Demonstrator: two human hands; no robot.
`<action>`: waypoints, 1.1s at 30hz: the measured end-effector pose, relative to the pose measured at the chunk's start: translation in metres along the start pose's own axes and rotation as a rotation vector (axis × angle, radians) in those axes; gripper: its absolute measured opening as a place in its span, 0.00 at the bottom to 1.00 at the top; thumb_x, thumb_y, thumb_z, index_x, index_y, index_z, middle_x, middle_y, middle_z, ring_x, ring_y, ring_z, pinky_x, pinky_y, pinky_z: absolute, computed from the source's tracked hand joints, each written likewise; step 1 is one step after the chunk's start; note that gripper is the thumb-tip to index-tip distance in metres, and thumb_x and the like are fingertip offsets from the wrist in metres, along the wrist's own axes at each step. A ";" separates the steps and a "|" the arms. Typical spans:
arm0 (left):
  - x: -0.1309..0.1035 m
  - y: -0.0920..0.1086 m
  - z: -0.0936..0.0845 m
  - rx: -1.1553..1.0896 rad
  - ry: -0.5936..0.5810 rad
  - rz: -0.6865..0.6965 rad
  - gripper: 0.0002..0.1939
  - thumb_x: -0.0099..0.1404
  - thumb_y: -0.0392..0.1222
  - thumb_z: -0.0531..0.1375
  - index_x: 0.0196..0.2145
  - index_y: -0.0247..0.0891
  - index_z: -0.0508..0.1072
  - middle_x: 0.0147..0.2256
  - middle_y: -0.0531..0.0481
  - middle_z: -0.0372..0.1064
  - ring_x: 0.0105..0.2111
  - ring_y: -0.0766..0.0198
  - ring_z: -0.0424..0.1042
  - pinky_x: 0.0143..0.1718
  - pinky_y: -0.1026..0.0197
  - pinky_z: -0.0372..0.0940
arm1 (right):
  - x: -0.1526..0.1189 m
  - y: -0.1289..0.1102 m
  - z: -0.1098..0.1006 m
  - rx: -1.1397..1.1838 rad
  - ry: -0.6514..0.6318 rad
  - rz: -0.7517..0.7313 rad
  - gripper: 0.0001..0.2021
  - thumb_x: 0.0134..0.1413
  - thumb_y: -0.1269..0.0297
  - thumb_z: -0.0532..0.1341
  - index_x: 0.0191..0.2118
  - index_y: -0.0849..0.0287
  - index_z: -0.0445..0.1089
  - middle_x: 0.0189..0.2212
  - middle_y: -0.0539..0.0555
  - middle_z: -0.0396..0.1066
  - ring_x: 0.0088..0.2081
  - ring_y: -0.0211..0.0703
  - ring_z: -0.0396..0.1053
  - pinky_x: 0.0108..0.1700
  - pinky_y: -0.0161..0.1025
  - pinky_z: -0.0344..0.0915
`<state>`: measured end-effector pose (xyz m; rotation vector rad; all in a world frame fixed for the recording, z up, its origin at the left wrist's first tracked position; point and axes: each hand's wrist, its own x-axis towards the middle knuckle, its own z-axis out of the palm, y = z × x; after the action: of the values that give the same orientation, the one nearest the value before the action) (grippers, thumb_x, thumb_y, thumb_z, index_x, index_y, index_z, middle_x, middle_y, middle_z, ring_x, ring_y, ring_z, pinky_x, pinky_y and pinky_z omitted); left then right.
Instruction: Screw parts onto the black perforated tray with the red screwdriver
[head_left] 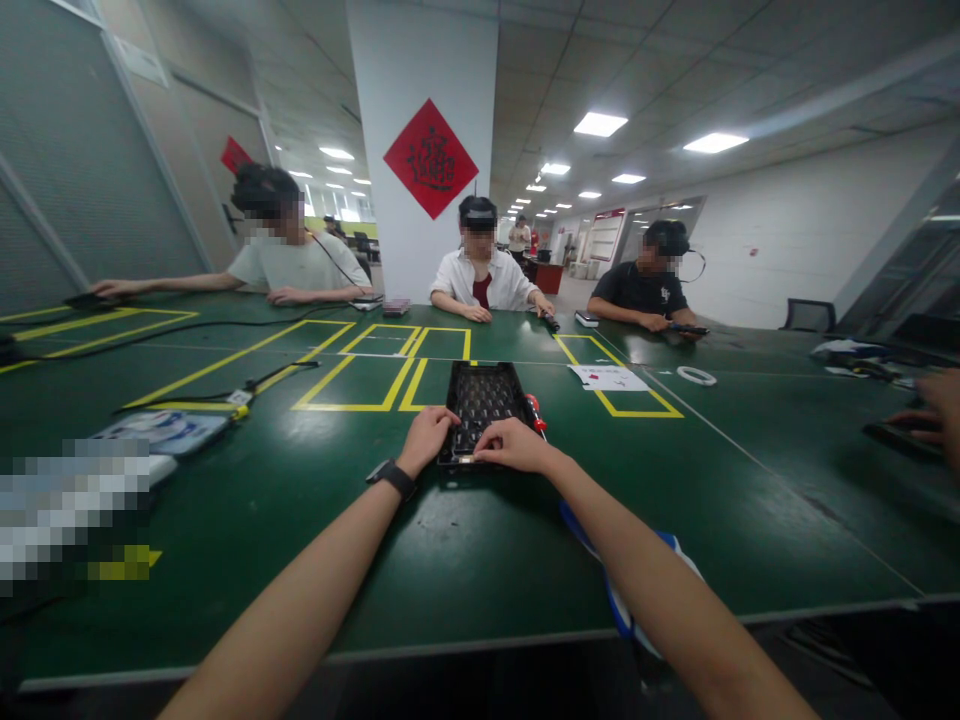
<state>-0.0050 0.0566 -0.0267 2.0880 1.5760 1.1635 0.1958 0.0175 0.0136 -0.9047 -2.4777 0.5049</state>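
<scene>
A black tray (444, 452) with rows of small compartments lies on the green table in front of me. Small shiny pieces show in many of the compartments. My left hand (429, 440), with a dark watch on the wrist, grips the tray's left side, its fingers curled over the rim. Over the tray's near right part is my right hand (514, 445), thumb and fingers pinched together. Close to those fingertips a small pale piece (466, 459) lies at the tray's near edge; whether they hold it or another small part is hidden. A red-handled screwdriver (535, 412) lies against the tray's right side.
Yellow tape outlines (345, 408) mark the green table (390, 620). A printed paper sheet (609, 378) and a white ring (697, 376) lie to the right. A blue-and-white item (679, 545) is under my right forearm. Three people sit opposite; another person's hand (941, 400) is far right.
</scene>
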 end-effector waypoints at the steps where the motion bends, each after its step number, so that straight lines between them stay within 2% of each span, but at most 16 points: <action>1: 0.000 0.000 0.000 0.002 -0.001 -0.002 0.15 0.54 0.35 0.47 0.27 0.38 0.74 0.34 0.49 0.71 0.40 0.61 0.65 0.45 0.60 0.58 | 0.000 0.000 0.000 0.001 -0.002 0.002 0.11 0.46 0.59 0.61 0.32 0.62 0.75 0.26 0.52 0.71 0.26 0.33 0.62 0.29 0.30 0.55; 13: 0.000 0.001 -0.001 0.004 -0.006 0.016 0.15 0.55 0.36 0.47 0.27 0.38 0.74 0.34 0.49 0.71 0.40 0.61 0.65 0.45 0.60 0.58 | -0.001 -0.002 -0.001 0.036 -0.004 0.006 0.11 0.47 0.60 0.60 0.32 0.62 0.74 0.26 0.51 0.71 0.26 0.32 0.62 0.29 0.30 0.56; 15: 0.000 0.000 -0.001 0.009 -0.007 0.016 0.15 0.55 0.36 0.47 0.28 0.38 0.74 0.34 0.49 0.71 0.40 0.61 0.65 0.44 0.60 0.58 | 0.000 -0.002 -0.003 0.033 0.055 0.011 0.12 0.49 0.59 0.58 0.32 0.63 0.73 0.27 0.52 0.71 0.27 0.33 0.63 0.31 0.31 0.56; 18: 0.000 0.000 -0.001 0.008 -0.010 0.015 0.16 0.55 0.36 0.47 0.28 0.37 0.74 0.33 0.49 0.71 0.39 0.61 0.65 0.44 0.60 0.59 | 0.006 0.003 -0.007 -0.037 0.219 0.069 0.12 0.52 0.60 0.56 0.36 0.62 0.72 0.30 0.53 0.71 0.30 0.34 0.64 0.34 0.32 0.57; 20: 0.000 0.000 -0.001 0.004 -0.007 0.017 0.16 0.55 0.36 0.46 0.28 0.37 0.74 0.33 0.49 0.71 0.39 0.61 0.65 0.44 0.59 0.58 | 0.012 0.009 -0.009 -0.118 0.259 0.134 0.11 0.51 0.60 0.57 0.36 0.60 0.73 0.31 0.54 0.72 0.31 0.36 0.65 0.34 0.33 0.57; 25: 0.000 -0.001 -0.001 -0.006 0.001 0.029 0.16 0.56 0.36 0.46 0.27 0.37 0.74 0.33 0.48 0.70 0.39 0.60 0.64 0.44 0.59 0.58 | 0.028 0.022 0.000 -0.263 0.131 0.270 0.07 0.45 0.60 0.61 0.31 0.54 0.74 0.28 0.52 0.73 0.32 0.39 0.67 0.31 0.33 0.56; 30: 0.000 -0.002 0.000 0.002 0.006 0.012 0.17 0.56 0.35 0.46 0.27 0.37 0.74 0.33 0.49 0.70 0.40 0.61 0.64 0.44 0.59 0.58 | 0.032 0.021 0.007 -0.327 0.144 0.293 0.04 0.43 0.62 0.63 0.27 0.54 0.74 0.28 0.52 0.72 0.32 0.39 0.67 0.30 0.32 0.55; 33: 0.000 -0.002 0.000 0.004 0.002 0.008 0.16 0.56 0.35 0.46 0.27 0.37 0.74 0.33 0.49 0.70 0.40 0.61 0.64 0.44 0.60 0.58 | 0.033 0.014 0.008 -0.213 0.193 0.249 0.05 0.45 0.63 0.61 0.28 0.57 0.73 0.28 0.52 0.72 0.32 0.37 0.66 0.32 0.31 0.57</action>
<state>-0.0064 0.0575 -0.0277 2.0980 1.5732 1.1664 0.1763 0.0480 0.0092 -1.2923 -2.2853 0.2205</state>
